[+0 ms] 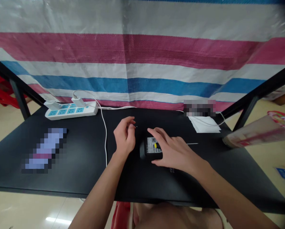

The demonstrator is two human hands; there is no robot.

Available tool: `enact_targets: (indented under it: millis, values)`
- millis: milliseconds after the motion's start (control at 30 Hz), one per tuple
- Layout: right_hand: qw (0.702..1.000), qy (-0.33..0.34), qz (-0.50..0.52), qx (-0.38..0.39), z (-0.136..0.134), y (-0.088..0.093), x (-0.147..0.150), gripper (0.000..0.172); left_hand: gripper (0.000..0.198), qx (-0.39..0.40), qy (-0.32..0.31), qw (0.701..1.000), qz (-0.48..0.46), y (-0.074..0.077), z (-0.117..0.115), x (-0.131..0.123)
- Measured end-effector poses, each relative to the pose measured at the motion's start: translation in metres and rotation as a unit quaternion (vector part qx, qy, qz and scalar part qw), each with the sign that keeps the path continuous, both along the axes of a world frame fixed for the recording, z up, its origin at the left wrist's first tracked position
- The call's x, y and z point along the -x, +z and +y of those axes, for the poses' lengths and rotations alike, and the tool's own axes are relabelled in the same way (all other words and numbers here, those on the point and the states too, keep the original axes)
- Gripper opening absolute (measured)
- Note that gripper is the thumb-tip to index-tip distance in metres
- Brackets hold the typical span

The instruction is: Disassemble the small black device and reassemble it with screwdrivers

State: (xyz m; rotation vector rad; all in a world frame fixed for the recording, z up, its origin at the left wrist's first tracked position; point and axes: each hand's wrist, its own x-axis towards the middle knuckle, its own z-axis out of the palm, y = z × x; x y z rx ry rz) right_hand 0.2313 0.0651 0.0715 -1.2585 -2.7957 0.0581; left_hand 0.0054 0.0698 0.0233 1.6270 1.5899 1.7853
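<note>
A small black device (150, 149) with a white label and a yellow spot lies bottom-up in the middle of the black table (85, 165). My right hand (174, 151) lies over its right side, fingers wrapped across it and holding it down. My left hand (124, 136) hovers just left of the device with its fingers curled; thumb and forefinger meet in a pinch near a tiny speck (136, 127) that I cannot make out. A thin metal pin or tool (192, 143) lies on the table just beyond my right hand.
A white power strip (70, 110) with blue sockets sits at the back left, its white cable (105, 136) running down the table. A folded white sheet (204, 124) lies at the back right. A striped tarp (142, 63) hangs behind. A printed box (257, 130) lies at the right.
</note>
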Motion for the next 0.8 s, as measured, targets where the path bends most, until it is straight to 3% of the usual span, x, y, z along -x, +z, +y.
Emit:
enact_targets:
  millis: [133, 267, 367, 467, 633, 700, 800]
  values:
    - [0.995, -0.015, 0.022, -0.097, -0.007, 0.001, -0.007, 0.107, 0.036, 0.088, -0.165, 0.982, 0.015, 0.008, 0.000, -0.002]
    - [0.988, -0.007, 0.031, -0.152, -0.010, 0.007, -0.010, 0.106, 0.037, 0.163, -0.274, 0.938, -0.135, 0.011, 0.001, -0.008]
    - [0.985, 0.002, 0.036, -0.166, -0.014, 0.009, -0.009, 0.105, 0.039, 0.189, -0.296, 0.911, -0.217, 0.012, 0.001, -0.009]
    - [0.984, 0.006, 0.053, -0.170, -0.019, 0.013, -0.005, 0.104, 0.038, 0.195, -0.295, 0.904, -0.240, 0.013, 0.000, -0.007]
    - [0.977, -0.032, 0.195, -0.081, -0.011, 0.033, -0.008, 0.120, 0.038, 0.186, -0.296, 0.901, -0.255, 0.009, 0.000, -0.005]
    - [0.952, -0.033, 0.295, -0.076, 0.004, 0.044, -0.015, 0.104, 0.037, 0.182, -0.301, 0.900, -0.258, 0.007, 0.001, -0.006]
    - [0.878, -0.060, 0.435, -0.192, 0.030, 0.054, -0.022, 0.051, 0.035, 0.175, -0.300, 0.895, -0.278, 0.005, 0.001, -0.008]
